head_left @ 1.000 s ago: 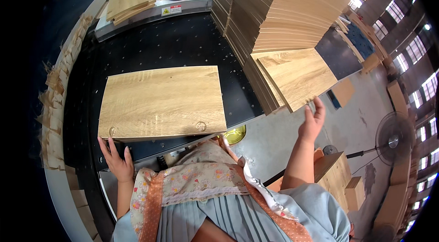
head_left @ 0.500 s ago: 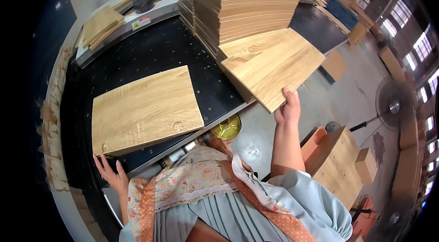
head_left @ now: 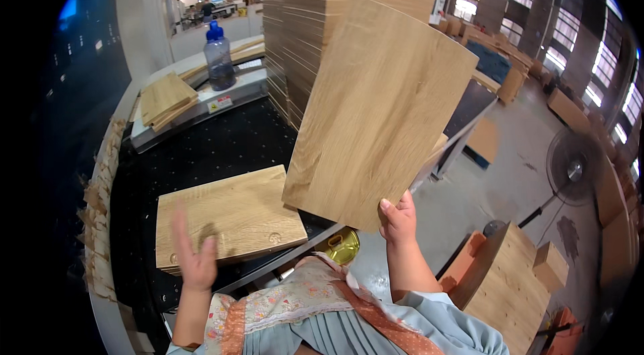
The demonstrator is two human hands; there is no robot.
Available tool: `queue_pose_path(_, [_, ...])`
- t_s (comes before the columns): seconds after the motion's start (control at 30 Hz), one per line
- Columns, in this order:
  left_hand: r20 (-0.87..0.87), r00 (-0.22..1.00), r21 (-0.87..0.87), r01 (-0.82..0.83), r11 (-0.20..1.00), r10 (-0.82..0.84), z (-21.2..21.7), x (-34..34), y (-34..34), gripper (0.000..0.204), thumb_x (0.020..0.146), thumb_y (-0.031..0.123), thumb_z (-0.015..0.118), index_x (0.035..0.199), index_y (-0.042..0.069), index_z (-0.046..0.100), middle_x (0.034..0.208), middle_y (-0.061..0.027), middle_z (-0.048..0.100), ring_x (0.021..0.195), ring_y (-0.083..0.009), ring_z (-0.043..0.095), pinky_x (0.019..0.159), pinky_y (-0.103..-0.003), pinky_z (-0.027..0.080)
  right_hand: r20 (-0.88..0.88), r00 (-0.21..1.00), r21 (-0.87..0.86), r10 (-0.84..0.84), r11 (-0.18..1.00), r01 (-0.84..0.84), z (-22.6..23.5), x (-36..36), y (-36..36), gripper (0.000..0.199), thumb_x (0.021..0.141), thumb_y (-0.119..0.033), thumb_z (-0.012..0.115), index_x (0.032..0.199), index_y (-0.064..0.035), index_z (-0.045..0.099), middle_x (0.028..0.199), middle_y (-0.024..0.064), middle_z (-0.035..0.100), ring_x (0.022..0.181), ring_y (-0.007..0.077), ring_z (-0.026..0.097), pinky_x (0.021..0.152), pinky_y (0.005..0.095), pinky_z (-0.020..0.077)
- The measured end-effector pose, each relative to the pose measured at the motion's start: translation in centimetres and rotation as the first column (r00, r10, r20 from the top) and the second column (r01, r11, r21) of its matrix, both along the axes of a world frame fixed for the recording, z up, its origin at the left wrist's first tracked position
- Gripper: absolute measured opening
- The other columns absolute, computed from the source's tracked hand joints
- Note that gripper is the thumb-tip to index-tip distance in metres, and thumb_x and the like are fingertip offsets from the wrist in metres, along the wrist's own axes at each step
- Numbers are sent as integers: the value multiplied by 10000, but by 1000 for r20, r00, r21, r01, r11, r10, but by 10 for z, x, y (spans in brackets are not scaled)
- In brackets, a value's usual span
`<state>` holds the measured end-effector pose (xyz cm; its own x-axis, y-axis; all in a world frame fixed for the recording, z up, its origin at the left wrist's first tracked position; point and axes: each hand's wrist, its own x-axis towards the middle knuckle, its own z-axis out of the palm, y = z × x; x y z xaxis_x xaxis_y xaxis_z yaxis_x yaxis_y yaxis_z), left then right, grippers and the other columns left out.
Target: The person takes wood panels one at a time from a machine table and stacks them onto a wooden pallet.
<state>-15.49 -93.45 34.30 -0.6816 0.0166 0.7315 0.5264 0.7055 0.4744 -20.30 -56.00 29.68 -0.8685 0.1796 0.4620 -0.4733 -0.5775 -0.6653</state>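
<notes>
A wood-grain board (head_left: 382,107) is tilted up in front of me, its lower right corner gripped by my right hand (head_left: 398,219), thumb on the near face. My left hand (head_left: 193,251) is raised over a small pile of similar boards (head_left: 235,211) on the black table; its fingers are apart, slightly blurred, and hold nothing. The top board of that pile has two round marks near its front edge. Behind the held board rises a tall stack of boards (head_left: 295,40), partly hidden by it.
The black perforated table (head_left: 201,147) has a white rail (head_left: 181,117) at its back, bearing a blue-capped bottle (head_left: 219,60) and several thin boards (head_left: 164,100). A gold tin (head_left: 343,246) stands below the table edge. On the right are a wooden stand (head_left: 513,288) and a fan (head_left: 574,170).
My right hand has lifted the board off the tall stack's side and tipped it upright. My left hand has come up from the pile's front left corner. The view has tilted upward.
</notes>
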Motion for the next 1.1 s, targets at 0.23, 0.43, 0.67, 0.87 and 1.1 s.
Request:
queue_pose_path(0.23, [126,969,-50,218,975,-211,25,-8,37,683,867,205,562,1431,-20,250,1473,-224,273,1371,-357,263,1113,-409,219,-40,982,127,184,976,-177,33,-5,-33,423,844,-59,604,1233,43,471,1182,130,574,1100,209,542,944,355,417])
queue_pose_path(0.43, [122,957,-25,269,963,-264,33,-6,35,720,839,149,599,1437,-20,235,1486,-220,247,1381,-338,252,1115,-387,216,-48,968,294,245,930,-220,46,-11,-61,400,855,-74,605,1217,48,485,1153,111,582,1070,169,538,923,322,413])
queue_pose_path(0.67, [66,779,529,503,684,-623,52,-9,49,972,780,192,722,1485,60,66,1521,-150,174,1406,-282,191,1095,-398,258,-350,936,612,24,763,209,62,-23,-115,288,822,13,619,1107,15,577,1014,103,650,887,162,625,782,273,485])
queue_pose_path(0.87, [-201,906,969,241,62,-372,46,-21,49,190,834,22,646,1006,-52,614,956,-67,628,918,-168,607,807,-299,467,-899,413,437,145,335,834,97,-24,-176,411,633,-20,592,1043,5,614,1080,150,632,973,322,605,810,396,503])
queue_pose_path(1.1, [-362,805,929,271,-250,-471,28,-27,21,241,820,-3,633,1052,-41,578,1027,-116,607,954,-200,591,840,-328,475,-814,559,578,154,125,807,71,-27,-157,450,688,-45,663,1121,-161,633,1208,96,577,1167,312,497,1022,505,316])
